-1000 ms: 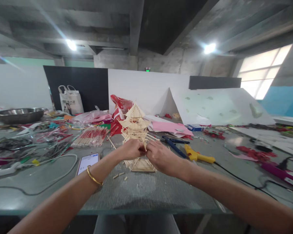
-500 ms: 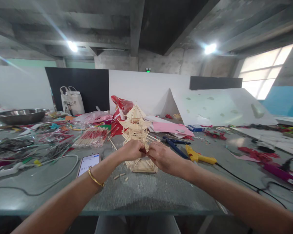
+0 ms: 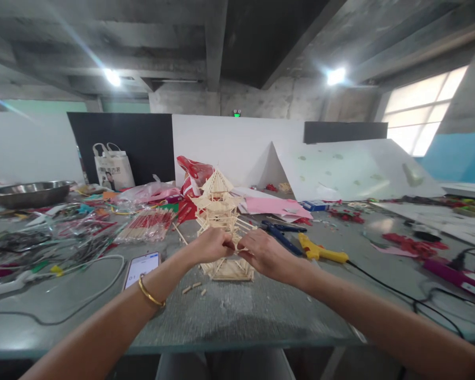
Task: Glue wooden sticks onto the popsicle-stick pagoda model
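Observation:
A small tower model (image 3: 220, 206) built of thin wooden sticks stands on the grey-green table (image 3: 237, 311), straight ahead of me. My left hand (image 3: 210, 246) and my right hand (image 3: 262, 254) meet at its lower tier, fingers pinched together against the sticks. What the fingertips hold between them is too small to make out. A gold bangle (image 3: 149, 294) circles my left wrist. Short stick offcuts (image 3: 193, 287) lie by the tower's base.
A phone (image 3: 141, 263) with a lit screen lies left of the tower, beside a white cable (image 3: 91, 287). A yellow glue gun (image 3: 320, 254) and blue-handled pliers (image 3: 282, 236) lie to the right. A bundle of red-tipped sticks (image 3: 148, 224), a steel bowl (image 3: 26, 192) and paper scraps crowd the far table.
Both hands have stayed pinched at the tower's lower tier. Only the view has shifted slightly.

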`<state>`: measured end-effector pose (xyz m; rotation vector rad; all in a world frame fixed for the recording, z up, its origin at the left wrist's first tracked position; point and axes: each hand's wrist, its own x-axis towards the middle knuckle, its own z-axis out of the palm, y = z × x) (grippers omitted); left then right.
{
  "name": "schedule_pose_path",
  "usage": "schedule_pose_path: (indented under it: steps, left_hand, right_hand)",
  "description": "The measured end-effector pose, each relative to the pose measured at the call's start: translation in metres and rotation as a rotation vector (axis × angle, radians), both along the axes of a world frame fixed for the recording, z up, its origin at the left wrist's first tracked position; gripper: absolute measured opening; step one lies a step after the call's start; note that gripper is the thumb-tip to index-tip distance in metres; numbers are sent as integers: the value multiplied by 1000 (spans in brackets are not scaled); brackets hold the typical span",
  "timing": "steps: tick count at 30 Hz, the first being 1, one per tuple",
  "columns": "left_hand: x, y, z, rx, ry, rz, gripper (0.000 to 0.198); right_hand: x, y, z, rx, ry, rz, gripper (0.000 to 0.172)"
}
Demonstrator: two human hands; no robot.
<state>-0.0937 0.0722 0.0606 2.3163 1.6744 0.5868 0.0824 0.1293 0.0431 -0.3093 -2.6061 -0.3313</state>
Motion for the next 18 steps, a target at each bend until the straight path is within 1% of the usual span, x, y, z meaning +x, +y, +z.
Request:
schedule_pose_path:
  steps: [5, 11, 18]
  left_hand:
    - [1, 1, -1, 0, 1, -12, 26]
    - [2, 1, 0, 1, 10, -1, 24]
    - [4, 0, 1, -1, 19, 19, 24]
  right_hand:
    - [-5, 2, -4, -27, 4, 25, 10]
    - [-6, 5, -8, -11, 14, 37, 9]
    - [-6, 3, -6, -34, -15, 24, 11]
